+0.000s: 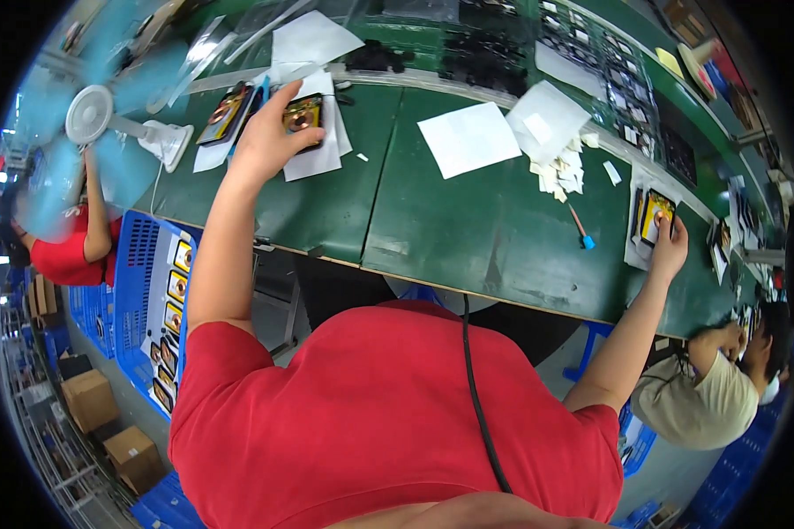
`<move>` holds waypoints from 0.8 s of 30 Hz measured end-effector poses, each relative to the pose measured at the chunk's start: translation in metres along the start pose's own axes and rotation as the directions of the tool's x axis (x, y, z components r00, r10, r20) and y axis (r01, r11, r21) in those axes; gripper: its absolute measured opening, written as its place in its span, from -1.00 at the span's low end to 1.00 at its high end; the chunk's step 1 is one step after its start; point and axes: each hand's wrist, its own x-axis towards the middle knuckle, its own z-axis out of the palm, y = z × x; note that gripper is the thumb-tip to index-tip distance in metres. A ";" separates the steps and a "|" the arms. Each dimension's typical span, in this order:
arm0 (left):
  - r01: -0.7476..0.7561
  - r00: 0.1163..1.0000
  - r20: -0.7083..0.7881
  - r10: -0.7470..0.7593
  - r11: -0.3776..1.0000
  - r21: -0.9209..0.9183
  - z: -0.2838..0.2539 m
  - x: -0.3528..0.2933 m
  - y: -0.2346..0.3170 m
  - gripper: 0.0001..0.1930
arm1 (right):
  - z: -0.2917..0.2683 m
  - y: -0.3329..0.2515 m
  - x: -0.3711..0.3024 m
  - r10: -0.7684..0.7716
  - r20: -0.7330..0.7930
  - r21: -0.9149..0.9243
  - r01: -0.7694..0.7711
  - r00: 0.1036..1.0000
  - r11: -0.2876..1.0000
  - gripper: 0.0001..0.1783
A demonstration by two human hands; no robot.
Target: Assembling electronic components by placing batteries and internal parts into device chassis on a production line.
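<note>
My left hand (269, 139) reaches to the back left of the bench, its thumb and fingers around the edges of a black electronic unit with a round copper coil (303, 120). White paper sheets (326, 160) lie under that unit. Far to the right, my right hand (669, 250) has its fingers closed on the near end of a flat black-and-yellow electronic unit (655, 214), which rests on white paper. Its fingertips are partly hidden. Left of my left hand, another coil unit (225, 113) lies on a stack.
A screwdriver with a blue end (586, 240), paper scraps (563, 175) and a white sheet (469, 139) lie on the green bench (468, 229). A fan (90, 115) spins at left. A blue crate (137, 264) holds several units. Co-workers (706, 397) sit on both sides.
</note>
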 end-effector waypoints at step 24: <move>-0.110 0.977 0.174 0.123 0.990 -0.085 -0.036 0.034 0.025 0.04 | 0.218 -0.347 -0.250 -0.605 0.566 0.594 0.232 0.561 0.770 0.13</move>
